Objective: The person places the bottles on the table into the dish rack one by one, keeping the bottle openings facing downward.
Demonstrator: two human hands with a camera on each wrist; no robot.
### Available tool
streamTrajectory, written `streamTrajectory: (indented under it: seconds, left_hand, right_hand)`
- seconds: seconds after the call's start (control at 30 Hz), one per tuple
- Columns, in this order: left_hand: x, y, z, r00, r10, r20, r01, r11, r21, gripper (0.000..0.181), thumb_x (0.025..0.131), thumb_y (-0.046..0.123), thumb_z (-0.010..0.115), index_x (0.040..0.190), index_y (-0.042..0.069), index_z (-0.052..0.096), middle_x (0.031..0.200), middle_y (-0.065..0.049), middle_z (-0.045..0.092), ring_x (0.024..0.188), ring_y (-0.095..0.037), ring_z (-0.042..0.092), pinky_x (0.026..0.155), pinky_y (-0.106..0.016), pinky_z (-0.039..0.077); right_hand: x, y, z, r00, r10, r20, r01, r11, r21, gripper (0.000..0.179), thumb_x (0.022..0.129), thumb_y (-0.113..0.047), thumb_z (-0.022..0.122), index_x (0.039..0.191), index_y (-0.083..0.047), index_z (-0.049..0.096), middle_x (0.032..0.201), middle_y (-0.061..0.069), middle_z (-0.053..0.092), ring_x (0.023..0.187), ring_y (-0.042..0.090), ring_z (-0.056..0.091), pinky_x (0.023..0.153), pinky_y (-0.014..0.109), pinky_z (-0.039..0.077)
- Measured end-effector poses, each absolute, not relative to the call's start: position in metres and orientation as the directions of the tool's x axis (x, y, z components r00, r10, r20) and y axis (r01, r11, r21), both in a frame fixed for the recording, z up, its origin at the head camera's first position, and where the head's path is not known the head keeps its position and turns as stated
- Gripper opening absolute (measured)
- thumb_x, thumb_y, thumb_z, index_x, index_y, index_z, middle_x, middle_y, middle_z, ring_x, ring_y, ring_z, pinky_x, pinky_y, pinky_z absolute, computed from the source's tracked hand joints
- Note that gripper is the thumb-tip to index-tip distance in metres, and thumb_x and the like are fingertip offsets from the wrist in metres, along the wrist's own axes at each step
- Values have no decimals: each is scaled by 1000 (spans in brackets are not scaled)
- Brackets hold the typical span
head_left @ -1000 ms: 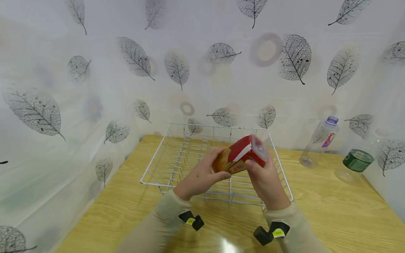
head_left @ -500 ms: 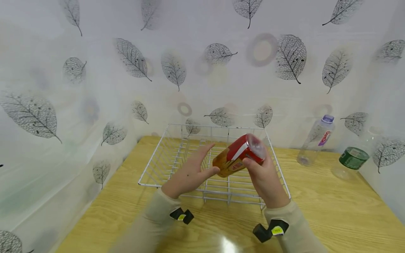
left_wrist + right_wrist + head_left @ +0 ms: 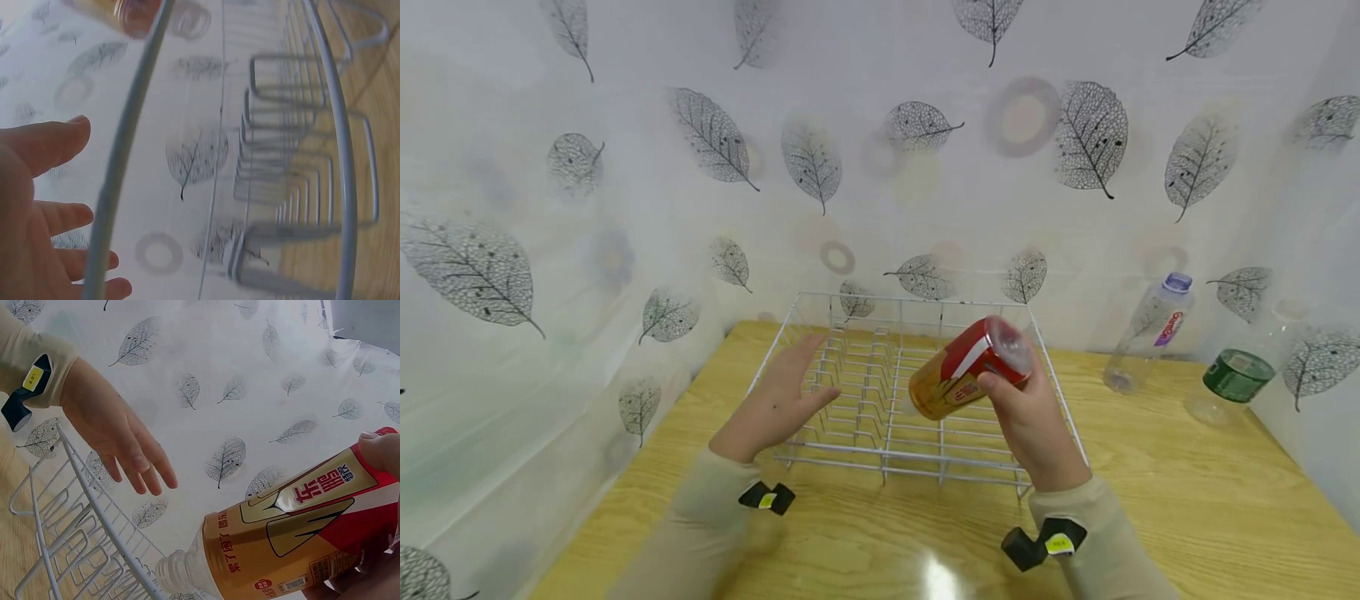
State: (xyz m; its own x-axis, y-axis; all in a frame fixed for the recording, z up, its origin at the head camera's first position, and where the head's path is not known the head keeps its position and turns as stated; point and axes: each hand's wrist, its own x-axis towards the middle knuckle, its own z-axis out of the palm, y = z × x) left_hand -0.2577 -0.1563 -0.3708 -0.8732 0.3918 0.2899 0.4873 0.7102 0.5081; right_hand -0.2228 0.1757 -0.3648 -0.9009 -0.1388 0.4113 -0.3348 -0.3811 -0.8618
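My right hand grips a plastic bottle with a red and gold label near its base. The bottle is tilted over the right part of a white wire dish rack. In the right wrist view the clear neck of the bottle points down to the left, close to the rack's rim. My left hand hovers over the rack's left side with its fingers spread and nothing in it. In the left wrist view the left fingers show beyond the rack's wire.
A clear bottle with a purple neck stands at the back right of the wooden table. Beside it is a clear bottle with a green label. A leaf-patterned sheet hangs behind and along the left.
My left hand has let go of the bottle's lower end and moved left, away from it. The right hand keeps holding the bottle in nearly the same place.
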Motion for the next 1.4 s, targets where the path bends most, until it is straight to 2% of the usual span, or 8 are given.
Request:
streamTrajectory:
  seconds: [0.23,0.53,0.77,0.9,1.0,1.13,1.23,1.4]
  left_hand:
    - [-270,-194,-381,-930,302,211,368,750,550,85,101,38,63,162,3,15,165,-23,15,151,-43,13,118,-63,17]
    - [-278,-225,-398,-960,267,85,250,684,685,90,102,47,58,163,5,6,166,-24,9,150,-47,12,115,-68,16]
    - [-279,-232,-405,-968,247,-51,111,600,792,87,104,54,47,164,20,-7,168,-17,1,151,-44,6,115,-70,11]
    - [-277,-234,-404,-965,256,-55,96,541,836,85,106,49,48,164,20,-8,167,-21,9,150,-44,12,116,-67,13]
    - [-276,-233,-403,-957,284,-50,93,467,879,81,108,38,47,163,19,-9,164,-26,14,150,-44,14,118,-63,15]
    - [-276,-232,-404,-948,314,-50,77,379,922,71,111,22,38,163,17,-10,165,-25,11,151,-42,13,119,-59,13]
    - [-275,-231,-408,-947,317,-45,74,355,932,66,111,15,32,163,14,-9,166,-24,11,151,-41,15,120,-58,12]
    - [-273,-232,-415,-952,304,-23,77,315,946,65,109,11,31,163,13,-5,166,-20,13,150,-41,16,120,-57,11]
  right_hand:
    - [-225,174,-363,-895,-145,422,-354,-344,-870,56,97,-6,66,147,-12,41,138,11,52,123,24,49,102,33,46]
    - [-221,179,-357,-915,-116,385,-339,-295,-894,58,98,-8,67,147,-15,38,138,11,48,123,25,46,100,30,48]
    - [-224,185,-346,-923,-88,375,-353,-195,-915,58,98,-5,65,148,-15,36,139,11,47,123,25,46,99,28,48]
    - [-233,186,-338,-925,-99,368,-356,-120,-927,59,99,-7,64,149,-15,34,139,10,47,123,25,47,97,27,49]
    - [-243,186,-332,-926,-97,364,-353,-116,-928,58,99,-8,64,149,-15,33,138,9,47,122,24,47,97,27,48]
    - [-258,184,-325,-934,-96,345,-335,-107,-936,60,99,-14,65,150,-16,32,138,9,47,122,24,47,97,28,48]
    - [-269,180,-320,-939,-105,328,-321,-83,-943,64,98,-19,68,151,-15,31,139,9,47,124,25,47,100,32,46]
    - [-289,171,-311,-946,-106,307,-305,-32,-952,70,97,-25,70,151,-13,28,142,10,45,127,25,45,109,44,38]
